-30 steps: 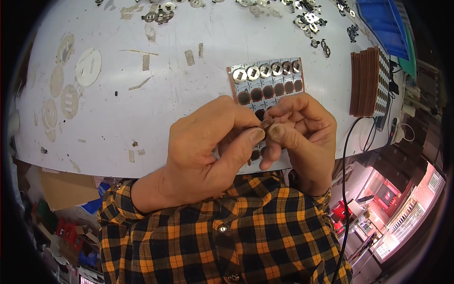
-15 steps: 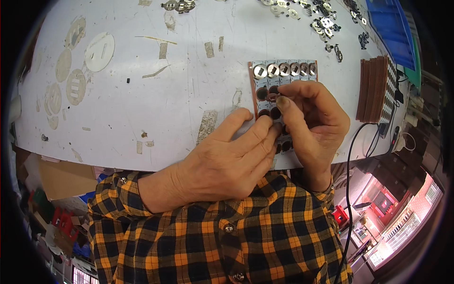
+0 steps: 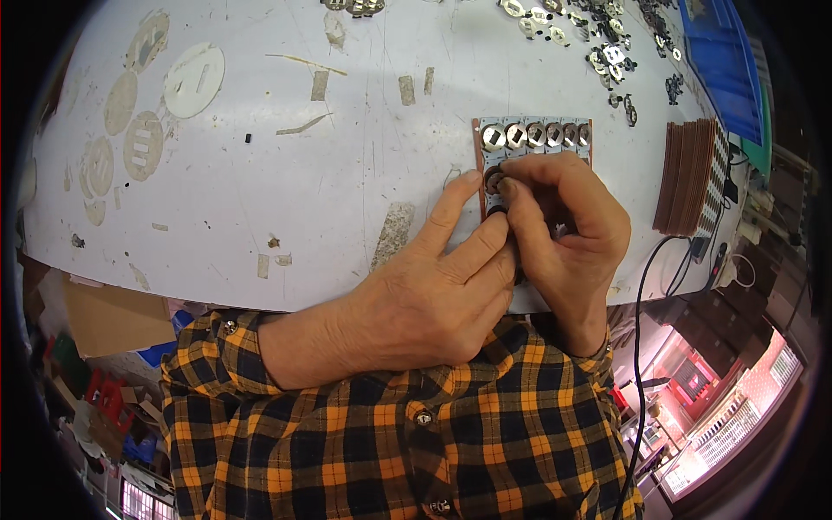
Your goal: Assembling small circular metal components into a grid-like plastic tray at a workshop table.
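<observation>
A circuit board panel [image 3: 481,147] lies on the table with a row of shiny round metal clips [image 3: 515,136] along its far edge. My right hand [image 3: 572,204] is closed in a pinch at thumb and forefinger. Between these fingertips is a small round metal clip [image 3: 494,178], down at the left spot of the second row; its outline is partly hidden. My left hand [image 3: 433,290] lies over the panel's near left part with fingers spread, the forefinger along the left edge. Both hands cover most of the nearer rows.
Loose metal clips [image 3: 611,61] are scattered at the far right, beside a blue bin [image 3: 724,69]. A stack of brown-edged panels [image 3: 689,178] stands to the right, near a black cable [image 3: 640,347]. Tape scraps and a white disc [image 3: 194,80] lie on the left of the table [image 3: 329,191].
My right hand has moved left across the panel with the clip, from beside the second spot to the first in that row. My left forefinger has straightened upward. The whole view has shifted slightly.
</observation>
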{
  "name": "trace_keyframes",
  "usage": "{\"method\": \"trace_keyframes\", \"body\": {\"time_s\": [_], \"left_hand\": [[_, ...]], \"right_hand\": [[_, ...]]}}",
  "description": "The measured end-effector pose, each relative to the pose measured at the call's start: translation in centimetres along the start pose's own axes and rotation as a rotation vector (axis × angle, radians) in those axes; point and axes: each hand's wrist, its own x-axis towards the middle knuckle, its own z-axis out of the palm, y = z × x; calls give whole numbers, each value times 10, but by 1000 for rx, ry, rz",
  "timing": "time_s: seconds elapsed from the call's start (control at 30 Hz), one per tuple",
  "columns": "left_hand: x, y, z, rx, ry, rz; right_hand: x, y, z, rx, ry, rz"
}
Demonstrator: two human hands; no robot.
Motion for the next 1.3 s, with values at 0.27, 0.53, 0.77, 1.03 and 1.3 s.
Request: {"method": "trace_keyframes", "body": {"time_s": [0.27,0.53,0.77,1.03,1.3], "left_hand": [[0,-1,1,-9,5,23],[-3,-1,3,-25,11,-21],[-2,-4,8,-53,31,-18],[0,-4,6,-74,7,-37],[-1,-3,5,-65,3,-32]], "right_hand": [[7,4,-9,-59,-87,-117],[10,14,-18,14,115,-57],[22,49,-46,-91,202,-19],[22,43,-41,-69,185,17],[21,45,-40,-111,181,-3]]}}
